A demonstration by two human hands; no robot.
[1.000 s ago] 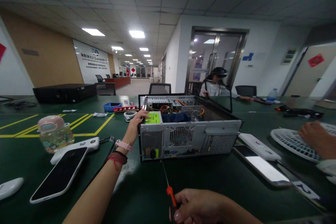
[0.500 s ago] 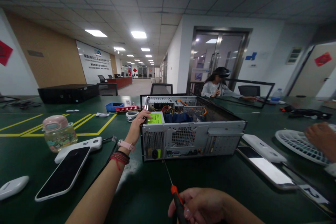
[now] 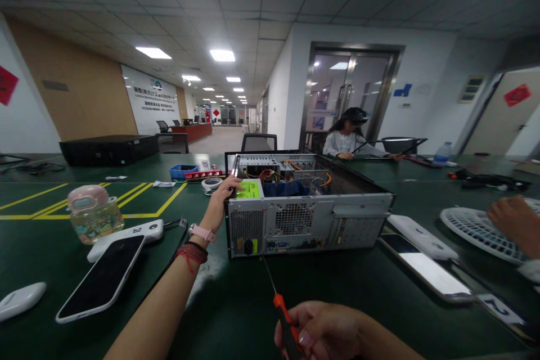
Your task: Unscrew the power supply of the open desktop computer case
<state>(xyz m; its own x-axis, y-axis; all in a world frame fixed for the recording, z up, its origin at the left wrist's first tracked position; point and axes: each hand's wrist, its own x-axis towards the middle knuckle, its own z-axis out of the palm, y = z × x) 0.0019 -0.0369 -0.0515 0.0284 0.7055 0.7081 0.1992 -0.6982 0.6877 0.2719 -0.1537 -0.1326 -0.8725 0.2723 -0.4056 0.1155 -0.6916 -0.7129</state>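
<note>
An opened computer case (image 3: 310,225) lies on the green table, its rear panel facing me and wiring showing inside. My left hand (image 3: 223,198) grips its near left corner, fingers over the top edge beside the power supply's green label (image 3: 248,189). In my closed right hand (image 3: 323,329) is a screwdriver (image 3: 283,315) with a red and black handle. Its thin shaft points up toward the lower edge of the rear panel, left of the middle. Whether the tip sits in a screw is too small to tell.
To the left are a phone (image 3: 103,278), a white power bank (image 3: 147,232) and a pink-lidded bottle (image 3: 95,214). Right of the case lies another phone (image 3: 426,267). A nearby person's hand (image 3: 512,222) touches a white fan grille (image 3: 468,228). Across the table, a co-worker (image 3: 348,138) handles a frame.
My right hand and the screwdriver handle have shifted very slightly. Across the table, the co-worker's dark frame has tilted down from upright. My left hand stays put.
</note>
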